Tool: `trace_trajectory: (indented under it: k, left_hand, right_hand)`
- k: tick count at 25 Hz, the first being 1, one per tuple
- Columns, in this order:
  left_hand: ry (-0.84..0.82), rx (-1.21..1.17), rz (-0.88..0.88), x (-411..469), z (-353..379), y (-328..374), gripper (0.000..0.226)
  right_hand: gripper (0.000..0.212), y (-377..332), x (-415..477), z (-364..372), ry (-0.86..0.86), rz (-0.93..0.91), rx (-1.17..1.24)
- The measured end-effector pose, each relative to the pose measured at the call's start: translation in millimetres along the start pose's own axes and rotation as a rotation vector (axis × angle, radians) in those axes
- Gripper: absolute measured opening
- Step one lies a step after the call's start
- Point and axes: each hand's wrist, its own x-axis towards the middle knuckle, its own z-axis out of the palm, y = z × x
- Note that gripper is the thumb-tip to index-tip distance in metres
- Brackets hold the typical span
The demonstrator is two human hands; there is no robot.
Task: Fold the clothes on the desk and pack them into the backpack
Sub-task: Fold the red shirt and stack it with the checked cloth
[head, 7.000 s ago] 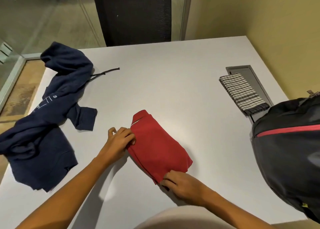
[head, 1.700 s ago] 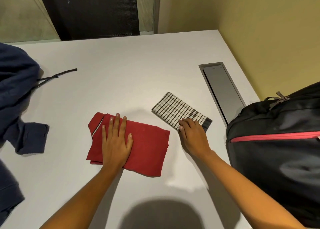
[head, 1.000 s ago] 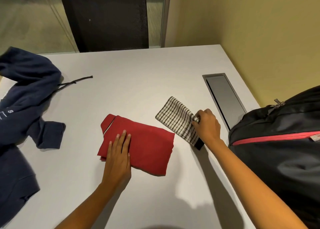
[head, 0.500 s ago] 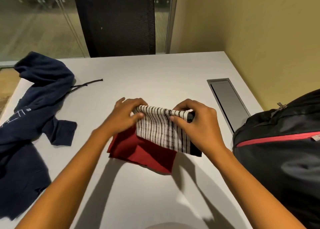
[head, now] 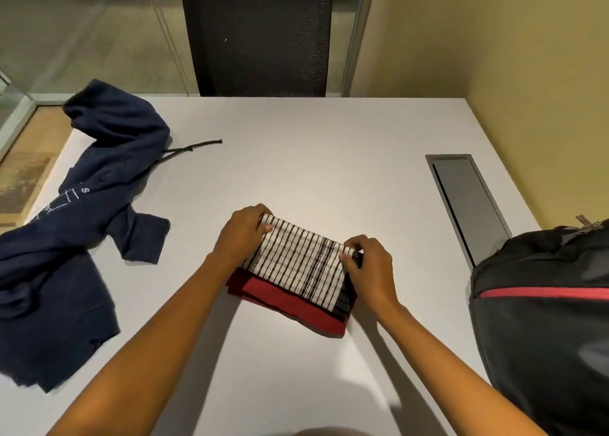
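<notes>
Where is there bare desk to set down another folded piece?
Bare: the far desk between the navy hoodie and the cable hatch. Crowded: the left side under the hoodie, the near right corner under the backpack, the centre where the left hand and right hand pinch the striped cloth atop the red garment.

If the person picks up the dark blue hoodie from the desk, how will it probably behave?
The dark blue hoodie will likely be floppy: it lies crumpled, with a sleeve and drawstring trailing, which would probably dangle. It looks much bulkier than the folded red garment, so it probably weighs more and would sag when lifted.
</notes>
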Motion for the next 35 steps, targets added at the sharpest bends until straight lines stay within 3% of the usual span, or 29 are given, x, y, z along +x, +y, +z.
trace_trajectory:
  k: [3,9,12,16,19,22,25,30,35]
  left_hand:
    - [0.093,0.037,-0.087,3.5,15.8,-0.4,0.025]
    - [0.084,-0.03,-0.303,0.8,21.3,-4.8,0.021]
    - [0.164,0.056,-0.207,-5.5,25.1,-7.4,0.026]
    - [0.335,0.267,0.02,-20.1,40.9,-9.5,0.038]
    - [0.341,0.215,0.099,-31.4,53.3,-6.5,0.044]
    - [0.5,-0.145,-0.092,-38.8,52.7,-14.2,0.038]
    - [0.612,-0.293,-0.348,-53.8,53.7,-31.7,0.039]
    - [0.462,-0.128,-0.392,-94.8,85.3,-65.4,0.051]
    - [0.331,0.238,-0.305,-99.4,106.5,-76.3,0.067]
  right_hand:
    - [0.027,4.8,0.0,10.3,-0.025,-0.053,-0.14]
    - [0.024,5.9,1.2,15.6,-0.048,0.043,-0.065]
    - [0.024,9.7,-7.0,22.4,0.005,-0.007,-0.253]
    - [0.035,9.8,-14.4,34.1,0.141,-0.306,-0.383]
    - [0.045,5.9,-15.7,53.2,-0.071,-0.725,-0.47]
    - [0.054,14.5,-10.8,66.5,-0.283,-1.021,-0.666]
    - [0.058,18.7,1.8,72.7,-0.402,-1.138,-0.757]
    - [0.058,20.2,19.0,82.8,-0.344,-1.087,-0.743]
    - [0.057,24.8,53.8,80.0,-0.177,-0.831,-0.697]
